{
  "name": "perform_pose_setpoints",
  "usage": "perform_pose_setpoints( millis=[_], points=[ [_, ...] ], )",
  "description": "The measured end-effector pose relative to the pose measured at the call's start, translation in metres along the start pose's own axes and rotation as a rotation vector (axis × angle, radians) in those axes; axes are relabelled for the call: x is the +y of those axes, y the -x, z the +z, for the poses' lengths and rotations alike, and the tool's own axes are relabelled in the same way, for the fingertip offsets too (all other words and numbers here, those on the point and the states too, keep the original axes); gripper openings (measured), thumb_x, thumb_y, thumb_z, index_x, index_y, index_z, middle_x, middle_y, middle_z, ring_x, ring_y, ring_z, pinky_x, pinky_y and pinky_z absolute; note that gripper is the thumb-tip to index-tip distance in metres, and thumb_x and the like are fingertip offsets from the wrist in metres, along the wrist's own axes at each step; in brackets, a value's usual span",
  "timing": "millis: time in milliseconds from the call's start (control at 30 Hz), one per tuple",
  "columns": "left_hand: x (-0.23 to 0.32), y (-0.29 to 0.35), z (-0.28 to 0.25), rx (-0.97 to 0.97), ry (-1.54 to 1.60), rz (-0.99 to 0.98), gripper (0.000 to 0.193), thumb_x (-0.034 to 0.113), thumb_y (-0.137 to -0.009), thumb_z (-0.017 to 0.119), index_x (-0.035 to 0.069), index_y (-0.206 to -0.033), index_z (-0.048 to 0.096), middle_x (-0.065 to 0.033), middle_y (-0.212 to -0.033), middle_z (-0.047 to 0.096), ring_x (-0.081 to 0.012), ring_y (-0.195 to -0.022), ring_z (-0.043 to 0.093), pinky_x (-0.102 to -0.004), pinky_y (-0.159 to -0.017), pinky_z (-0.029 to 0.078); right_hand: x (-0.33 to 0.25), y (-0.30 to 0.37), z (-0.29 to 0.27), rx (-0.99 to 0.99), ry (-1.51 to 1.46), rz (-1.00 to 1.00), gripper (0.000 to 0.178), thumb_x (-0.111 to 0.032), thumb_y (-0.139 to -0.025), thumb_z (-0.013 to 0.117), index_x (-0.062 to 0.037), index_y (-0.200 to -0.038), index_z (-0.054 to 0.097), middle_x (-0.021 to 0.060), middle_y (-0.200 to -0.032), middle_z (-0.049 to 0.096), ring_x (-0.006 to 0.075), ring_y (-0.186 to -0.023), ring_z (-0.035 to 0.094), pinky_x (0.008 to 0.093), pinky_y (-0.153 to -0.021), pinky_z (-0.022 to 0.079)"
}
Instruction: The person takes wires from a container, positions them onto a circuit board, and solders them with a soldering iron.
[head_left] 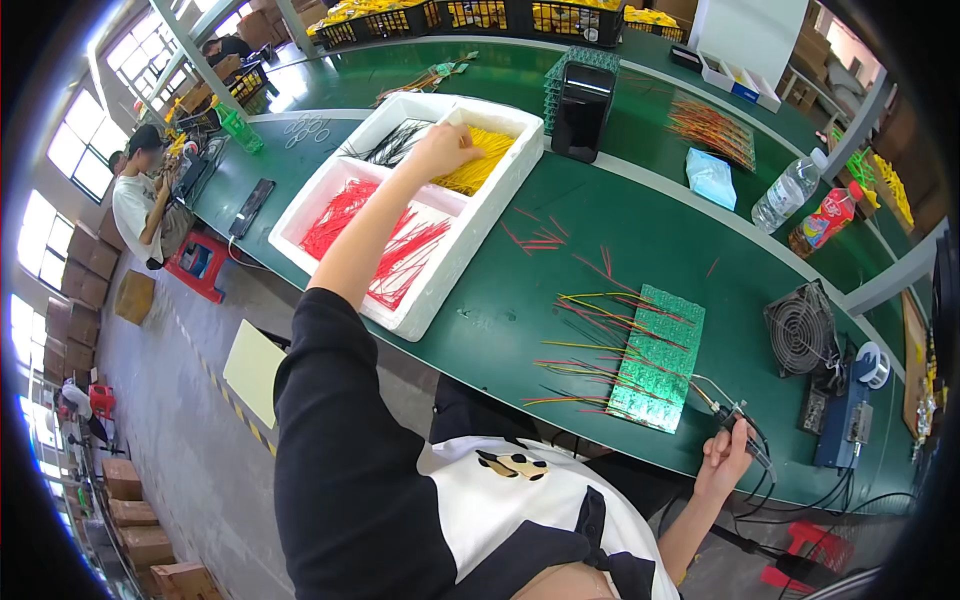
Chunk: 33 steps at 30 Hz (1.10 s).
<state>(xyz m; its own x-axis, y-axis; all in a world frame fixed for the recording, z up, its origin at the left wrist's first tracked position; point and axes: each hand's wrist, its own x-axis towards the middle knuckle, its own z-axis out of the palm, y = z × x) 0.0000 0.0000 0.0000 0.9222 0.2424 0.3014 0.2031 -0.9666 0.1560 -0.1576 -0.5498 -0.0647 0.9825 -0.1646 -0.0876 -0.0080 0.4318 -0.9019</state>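
Note:
My left hand reaches over a white foam box, its fingers curled at the edge of the yellow wires; anything pinched between them is hidden. Red wires fill the near compartment, and black wires lie in the far left one. With its fingers wrapped round the handle, my right hand holds a soldering iron, its thin metal end pointing toward a green circuit board panel. Red, yellow and black wires stick out leftward from the panel in rows.
Loose red wires lie between box and panel. A phone stands upright behind. To the right are a fan, a blue soldering station, a water bottle and a drink bottle. A person sits at the far left.

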Motion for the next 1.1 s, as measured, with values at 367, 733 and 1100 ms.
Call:
perform_pose_setpoints(
  millis=[367, 733, 1100],
  points=[
    [-0.016, 0.0, 0.012, 0.134, 0.758, -0.34, 0.013, 0.013, -0.069, 0.068, 0.005, -0.079, 0.069, -0.0081, -0.071, 0.065, -0.0152, -0.063, 0.06, -0.0283, -0.063, 0.046, 0.002, 0.0, 0.002, 0.041, 0.013, -0.031, 0.02, -0.021, -0.09, 0.048, -0.0037, -0.098, 0.054, -0.0028, -0.052, 0.039, 0.0025, -0.038, 0.029, 0.0182, -0.041, 0.029],
    [-0.013, 0.004, 0.001, 0.121, 1.291, -0.486, 0.018, 0.008, -0.078, 0.062, -0.006, -0.09, 0.062, -0.0107, -0.083, 0.064, -0.0159, -0.073, 0.062, -0.0245, -0.067, 0.049, 0.0, 0.002, 0.006, 0.025, 0.042, -0.048, 0.021, -0.021, -0.089, 0.049, -0.0029, -0.097, 0.053, -0.0023, -0.052, 0.039, 0.003, -0.038, 0.029, 0.0184, -0.041, 0.031],
    [0.015, 0.011, -0.051, 0.058, 1.778, -0.252, 0.027, 0.017, -0.079, 0.064, 0.0, -0.098, 0.057, -0.0087, -0.098, 0.061, -0.0132, -0.08, 0.057, -0.0248, -0.071, 0.047, 0.001, 0.0, 0.007, 0.043, 0.028, -0.031, 0.02, -0.021, -0.089, 0.05, -0.0029, -0.096, 0.053, -0.0019, -0.051, 0.04, 0.0033, -0.038, 0.03, 0.0188, -0.04, 0.031]
  ],
)
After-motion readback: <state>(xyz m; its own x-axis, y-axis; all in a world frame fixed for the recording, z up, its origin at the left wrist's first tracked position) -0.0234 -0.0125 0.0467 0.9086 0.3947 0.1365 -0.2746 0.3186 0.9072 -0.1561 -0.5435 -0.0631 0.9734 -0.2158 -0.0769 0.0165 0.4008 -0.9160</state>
